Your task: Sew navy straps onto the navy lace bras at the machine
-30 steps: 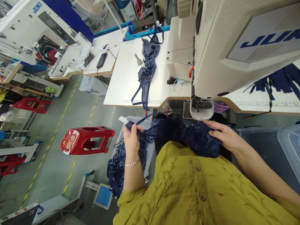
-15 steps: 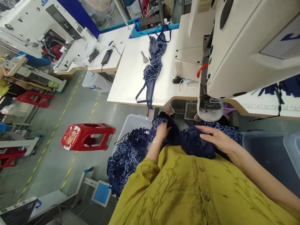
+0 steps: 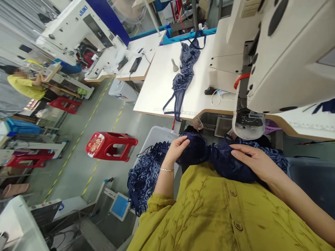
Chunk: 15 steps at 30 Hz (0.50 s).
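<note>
A dark navy bra (image 3: 196,149) is spread across my lap, with the insides of its two cups facing up. At its left end, my left hand (image 3: 176,150) pinches the edge of one cup between thumb and fingers. The other cup (image 3: 227,161) lies under my right hand (image 3: 250,158), whose thumb and fingers are closed on its upper edge. Patterned blue fabric (image 3: 274,155) shows beyond my right hand. A second bra (image 3: 183,78), blue-patterned with a mesh wing, lies lengthwise on the white table.
A sewing machine (image 3: 290,66) overhangs my right side, above the white table (image 3: 154,87). On my left, a pale bin (image 3: 150,134) overflows with patterned bras (image 3: 145,177). Farther left are a red stool (image 3: 112,145) and a seated co-worker (image 3: 26,85). A grey bin (image 3: 309,174) stands right.
My left hand has moved from lying over the fabric to pinching the bra's left edge, and the left cup is now spread out. The camera view has turned left.
</note>
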Each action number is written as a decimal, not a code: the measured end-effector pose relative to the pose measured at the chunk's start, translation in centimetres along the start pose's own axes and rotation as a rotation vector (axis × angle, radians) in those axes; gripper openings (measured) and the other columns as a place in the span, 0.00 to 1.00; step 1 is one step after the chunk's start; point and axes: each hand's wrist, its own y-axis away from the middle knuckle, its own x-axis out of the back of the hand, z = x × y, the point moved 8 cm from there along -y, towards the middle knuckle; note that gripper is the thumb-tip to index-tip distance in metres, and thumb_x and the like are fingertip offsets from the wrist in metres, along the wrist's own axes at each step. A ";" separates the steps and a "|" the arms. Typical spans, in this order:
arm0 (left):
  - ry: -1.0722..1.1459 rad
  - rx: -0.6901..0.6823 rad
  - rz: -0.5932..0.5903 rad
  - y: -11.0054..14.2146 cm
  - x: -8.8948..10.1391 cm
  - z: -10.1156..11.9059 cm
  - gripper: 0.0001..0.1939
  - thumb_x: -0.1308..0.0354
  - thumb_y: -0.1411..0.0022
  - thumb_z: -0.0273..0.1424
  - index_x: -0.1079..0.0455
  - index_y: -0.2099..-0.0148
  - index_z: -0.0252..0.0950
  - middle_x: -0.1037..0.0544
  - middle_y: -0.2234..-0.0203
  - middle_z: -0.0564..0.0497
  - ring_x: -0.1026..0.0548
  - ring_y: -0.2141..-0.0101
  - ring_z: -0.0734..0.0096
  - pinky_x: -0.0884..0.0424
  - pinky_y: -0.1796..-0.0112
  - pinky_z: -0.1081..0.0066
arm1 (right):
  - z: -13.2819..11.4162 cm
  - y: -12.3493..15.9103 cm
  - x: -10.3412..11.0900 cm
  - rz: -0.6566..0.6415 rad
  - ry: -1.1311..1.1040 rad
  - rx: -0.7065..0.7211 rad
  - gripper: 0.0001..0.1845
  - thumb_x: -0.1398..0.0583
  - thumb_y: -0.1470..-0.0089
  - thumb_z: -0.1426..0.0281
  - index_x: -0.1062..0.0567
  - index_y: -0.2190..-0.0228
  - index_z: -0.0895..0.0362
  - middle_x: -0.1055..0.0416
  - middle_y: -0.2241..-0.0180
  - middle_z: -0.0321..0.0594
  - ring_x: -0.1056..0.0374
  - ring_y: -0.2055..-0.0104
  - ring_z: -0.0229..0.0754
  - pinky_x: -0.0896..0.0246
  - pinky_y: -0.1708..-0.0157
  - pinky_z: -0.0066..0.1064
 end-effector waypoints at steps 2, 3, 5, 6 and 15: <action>0.031 -0.016 0.021 1.0 0.8 1.2 0.20 0.40 0.41 0.44 0.24 0.52 0.36 0.20 0.56 0.46 0.26 0.54 0.59 0.32 0.49 0.59 | -0.5 0.1 -0.3 -0.008 0.024 0.006 0.23 0.36 0.50 0.51 0.21 0.54 0.46 0.21 0.57 0.38 0.26 0.52 0.53 0.34 0.46 0.45; 0.043 -0.024 0.026 1.4 1.0 1.7 0.19 0.40 0.41 0.44 0.23 0.53 0.37 0.20 0.57 0.46 0.25 0.54 0.58 0.33 0.49 0.59 | -0.7 0.1 -0.4 -0.003 0.037 0.007 0.23 0.36 0.51 0.51 0.21 0.55 0.46 0.21 0.57 0.38 0.26 0.52 0.53 0.34 0.46 0.45; 0.060 -0.042 0.020 2.1 1.1 2.9 0.18 0.39 0.42 0.43 0.23 0.54 0.38 0.20 0.58 0.47 0.25 0.54 0.58 0.33 0.49 0.59 | -1.3 0.2 -0.5 0.015 0.064 0.013 0.23 0.36 0.52 0.50 0.20 0.57 0.47 0.21 0.58 0.38 0.26 0.53 0.54 0.34 0.46 0.46; 0.066 -0.051 0.010 2.3 1.1 3.5 0.18 0.39 0.42 0.42 0.22 0.55 0.38 0.20 0.59 0.48 0.25 0.55 0.58 0.33 0.49 0.60 | -1.6 0.3 -0.5 0.024 0.075 0.019 0.22 0.36 0.53 0.50 0.20 0.58 0.47 0.21 0.58 0.38 0.27 0.53 0.55 0.35 0.46 0.46; 0.081 -0.102 -0.043 3.1 -0.4 6.5 0.14 0.38 0.43 0.42 0.20 0.60 0.39 0.18 0.64 0.49 0.22 0.61 0.60 0.28 0.57 0.66 | -2.3 0.7 -0.4 0.032 0.171 0.063 0.20 0.38 0.49 0.51 0.20 0.58 0.47 0.22 0.54 0.38 0.29 0.48 0.56 0.38 0.43 0.45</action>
